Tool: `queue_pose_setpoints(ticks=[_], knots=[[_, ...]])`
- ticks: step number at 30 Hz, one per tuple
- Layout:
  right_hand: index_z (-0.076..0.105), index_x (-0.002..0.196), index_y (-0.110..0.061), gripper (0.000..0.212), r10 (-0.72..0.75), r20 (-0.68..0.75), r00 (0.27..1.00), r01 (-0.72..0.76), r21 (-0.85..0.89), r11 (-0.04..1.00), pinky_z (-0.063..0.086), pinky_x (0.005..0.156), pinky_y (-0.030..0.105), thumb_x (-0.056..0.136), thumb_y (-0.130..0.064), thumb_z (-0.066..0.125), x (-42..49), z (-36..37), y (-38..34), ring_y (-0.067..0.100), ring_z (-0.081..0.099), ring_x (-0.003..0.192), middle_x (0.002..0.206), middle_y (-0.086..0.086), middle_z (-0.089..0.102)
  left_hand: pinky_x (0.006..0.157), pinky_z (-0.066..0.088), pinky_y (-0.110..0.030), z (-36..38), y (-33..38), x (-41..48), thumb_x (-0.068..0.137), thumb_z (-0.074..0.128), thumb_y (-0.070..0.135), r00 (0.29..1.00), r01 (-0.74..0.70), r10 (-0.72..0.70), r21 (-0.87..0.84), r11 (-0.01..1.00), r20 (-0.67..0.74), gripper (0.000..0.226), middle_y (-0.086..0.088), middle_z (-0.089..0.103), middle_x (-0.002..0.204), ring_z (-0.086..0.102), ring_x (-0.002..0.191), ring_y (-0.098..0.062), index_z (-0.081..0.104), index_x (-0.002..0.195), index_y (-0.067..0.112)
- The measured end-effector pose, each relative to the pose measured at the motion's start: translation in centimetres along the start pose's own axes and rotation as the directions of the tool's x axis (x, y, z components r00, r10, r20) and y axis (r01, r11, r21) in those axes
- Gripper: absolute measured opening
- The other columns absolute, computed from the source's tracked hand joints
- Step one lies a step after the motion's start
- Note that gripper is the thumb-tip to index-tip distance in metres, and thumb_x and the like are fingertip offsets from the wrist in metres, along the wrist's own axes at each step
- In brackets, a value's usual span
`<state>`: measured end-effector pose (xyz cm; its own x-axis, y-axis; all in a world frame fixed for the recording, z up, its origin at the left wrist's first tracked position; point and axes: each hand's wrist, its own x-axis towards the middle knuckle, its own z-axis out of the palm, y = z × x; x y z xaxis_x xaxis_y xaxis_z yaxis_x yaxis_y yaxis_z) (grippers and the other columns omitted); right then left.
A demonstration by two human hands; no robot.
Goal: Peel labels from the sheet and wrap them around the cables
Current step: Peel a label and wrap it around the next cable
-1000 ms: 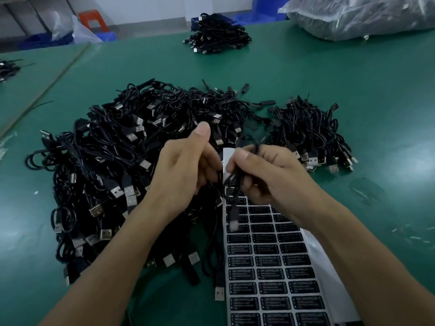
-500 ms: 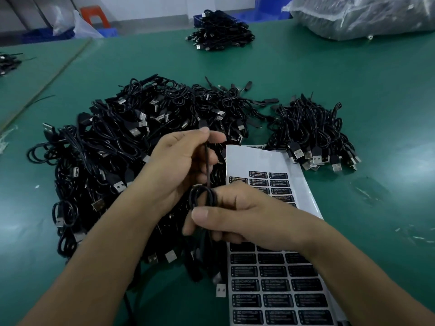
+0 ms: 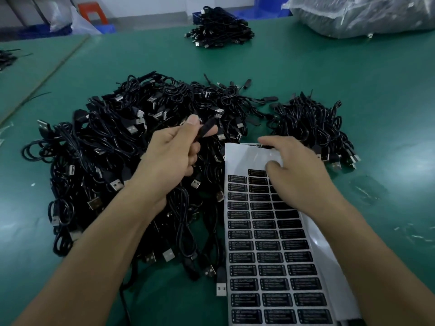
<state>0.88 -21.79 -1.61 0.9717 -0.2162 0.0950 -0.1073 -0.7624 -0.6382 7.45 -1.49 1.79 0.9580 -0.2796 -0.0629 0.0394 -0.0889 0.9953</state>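
Note:
A white label sheet (image 3: 266, 267) with rows of black "LED CONTROLLER" labels lies on the green table in front of me. My left hand (image 3: 169, 158) pinches a black cable (image 3: 206, 130) between thumb and fingers above the big pile, and the rest of that cable hangs down below the hand. My right hand (image 3: 299, 175) lies over the top of the sheet with its fingers stretched out, fingertips on the bare white part and thumb beside the top row of labels. No label can be seen lifted.
A large heap of black USB cables (image 3: 106, 149) spreads left of the sheet. A smaller heap (image 3: 306, 123) lies to the right, beyond my right hand. Another cable pile (image 3: 219, 34) and a clear plastic bag (image 3: 362, 15) sit at the far edge.
My right hand let go of the cable and moved right onto the top of the label sheet. My left hand kept the cable and lifted it a little.

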Motion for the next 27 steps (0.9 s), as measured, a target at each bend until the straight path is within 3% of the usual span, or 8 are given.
queue_pose_setpoints(ticks=[3, 9, 12, 16, 18, 21, 24, 27], knots=[[0.03, 0.154, -0.034, 0.059, -0.036, 0.079, 0.996, 0.044, -0.105, 0.994, 0.034, 0.108, 0.04, 0.099, -0.025, 0.046, 0.0, 0.6, -0.4, 0.018, 0.041, 0.139, 0.161, -0.01, 0.03, 0.045, 0.034, -0.014, 0.0, -0.4, 0.4, 0.102, 0.055, 0.034, 1.0, 0.018, -0.018, -0.004, 1.0, -0.011, 0.03, 0.01, 0.046, 0.06, 0.039, 0.054, -0.004, 0.081, 0.091, 0.023], [0.034, 0.15, -0.039, 0.053, -0.115, 0.113, 0.987, 0.128, -0.116, 0.985, 0.041, 0.1, 0.045, 0.1, -0.031, 0.048, 0.3, 0.6, -0.2, 0.019, 0.051, 0.127, 0.149, -0.016, 0.041, 0.05, 0.046, -0.014, 0.5, -0.6, 0.5, 0.092, 0.067, 0.017, 0.994, 0.094, -0.087, -0.104, 0.99, 0.07, 0.012, 0.007, 0.061, 0.062, 0.053, 0.055, -0.003, 0.078, 0.088, 0.013], [0.047, 0.143, -0.037, 0.046, -0.151, 0.05, 0.987, 0.153, -0.041, 0.987, 0.046, 0.095, 0.039, 0.1, -0.021, 0.049, 0.5, 0.7, 0.2, 0.014, 0.056, 0.109, 0.132, -0.012, 0.047, 0.055, 0.05, -0.013, 0.5, -1.0, 0.5, 0.093, 0.066, 0.013, 0.993, 0.101, -0.094, -0.093, 0.991, 0.077, 0.01, 0.009, 0.063, 0.062, 0.055, 0.057, -0.001, 0.075, 0.093, 0.013], [0.065, 0.12, -0.033, 0.032, -0.158, -0.159, 0.974, 0.196, 0.256, 0.947, 0.044, 0.074, 0.009, 0.1, -0.01, 0.056, 0.5, 0.6, 0.3, -0.009, 0.055, 0.08, 0.105, -0.017, 0.061, 0.062, 0.049, -0.022, 0.7, -1.8, 0.7, 0.101, 0.058, 0.023, 0.998, 0.047, -0.042, 0.097, 0.994, -0.05, 0.02, 0.014, 0.054, 0.057, 0.05, 0.055, -0.001, 0.067, 0.082, 0.02], [0.067, 0.108, -0.037, 0.03, -0.127, -0.202, 0.971, 0.201, 0.406, 0.892, 0.046, 0.069, 0.011, 0.098, -0.01, 0.062, 0.7, 0.5, 0.2, -0.003, 0.056, 0.073, 0.092, -0.017, 0.065, 0.06, 0.047, -0.023, 1.2, -2.1, 0.6, 0.105, 0.048, 0.028, 0.996, -0.009, 0.027, 0.211, 0.977, -0.083, 0.027, 0.013, 0.057, 0.055, 0.052, 0.054, -0.002, 0.057, 0.081, 0.02], [0.069, 0.102, -0.04, 0.029, -0.127, -0.192, 0.973, 0.204, 0.47, 0.859, 0.046, 0.069, 0.016, 0.095, -0.012, 0.066, 0.7, 0.6, 0.1, 0.005, 0.056, 0.072, 0.086, -0.02, 0.067, 0.057, 0.046, -0.02, 2.1, -2.2, 0.0, 0.105, 0.041, 0.038, 0.994, -0.077, 0.094, 0.261, 0.962, -0.054, 0.034, 0.008, 0.07, 0.068, 0.062, 0.06, -0.004, 0.051, 0.087, 0.012], [0.067, 0.096, -0.041, 0.03, -0.13, -0.22, 0.967, 0.22, 0.459, 0.861, 0.047, 0.067, 0.013, 0.094, -0.011, 0.068, 0.6, 0.8, -0.3, 0.001, 0.057, 0.069, 0.087, -0.02, 0.069, 0.064, 0.049, -0.027, 2.1, -2.1, -0.5, 0.083, 0.054, 0.065, 0.993, -0.113, 0.103, 0.241, 0.964, 0.053, 0.058, 0.004, 0.069, 0.073, 0.063, 0.066, -0.006, 0.054, 0.091, 0.007], [0.066, 0.096, -0.042, 0.031, -0.135, -0.27, 0.953, 0.245, 0.429, 0.869, 0.05, 0.069, 0.015, 0.093, -0.011, 0.068, 0.3, 0.9, -0.8, 0.003, 0.061, 0.072, 0.087, -0.022, 0.069, 0.064, 0.048, -0.036, 1.7, -2.2, -0.4, 0.066, 0.075, 0.05, 0.983, -0.171, 0.137, 0.337, 0.926, 0.123, 0.046, 0.017, 0.052, 0.06, 0.052, 0.062, -0.008, 0.039, 0.075, 0.023]])
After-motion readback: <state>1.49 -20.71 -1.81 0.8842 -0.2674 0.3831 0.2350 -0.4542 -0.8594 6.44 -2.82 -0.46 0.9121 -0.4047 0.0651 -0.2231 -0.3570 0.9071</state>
